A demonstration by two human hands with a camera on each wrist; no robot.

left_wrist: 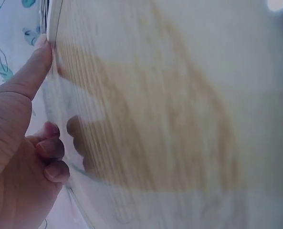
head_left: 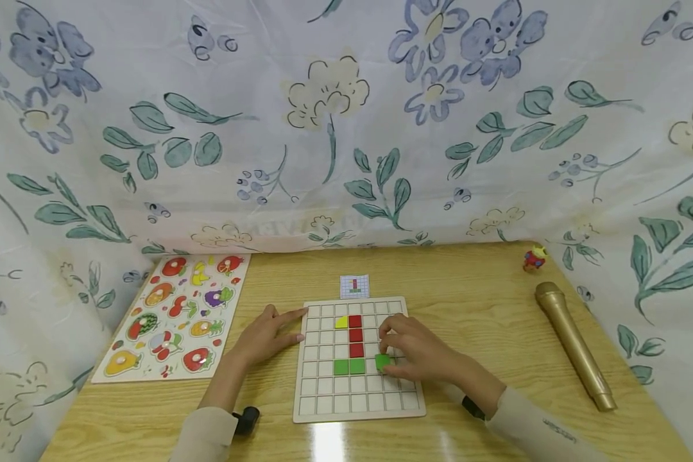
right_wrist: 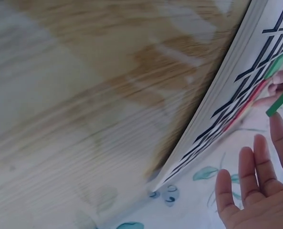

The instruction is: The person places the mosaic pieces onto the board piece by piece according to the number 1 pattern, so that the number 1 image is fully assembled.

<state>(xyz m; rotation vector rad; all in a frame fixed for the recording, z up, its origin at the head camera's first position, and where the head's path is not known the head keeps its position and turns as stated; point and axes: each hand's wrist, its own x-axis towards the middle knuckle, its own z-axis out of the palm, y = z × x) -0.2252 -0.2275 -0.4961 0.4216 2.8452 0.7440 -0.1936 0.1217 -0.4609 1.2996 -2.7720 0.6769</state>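
A white gridded board (head_left: 358, 419) lies on the table. My right hand (head_left: 421, 350) pinches a green square tile (head_left: 383, 362) between thumb and fingers over the board's right side; its edge shows as a green strip (right_wrist: 280, 101) in the right wrist view. My left hand (head_left: 268, 337) touches the board's left edge with the index finger and thumb, the other fingers curled in. On the grid, a column of three red tiles (head_left: 355, 335) has a yellow curved-edge tile (head_left: 342, 323) beside its top. Below them, two green tiles (head_left: 348, 366) lie side by side.
Behind the board is a small pattern card (head_left: 355, 287) with a similar coloured figure. A fruit puzzle board (head_left: 193, 308) lies at left. Farther right are a gold microphone (head_left: 574, 346) and a small red-and-yellow toy (head_left: 534, 258). A floral curtain (head_left: 335, 160) borders the table.
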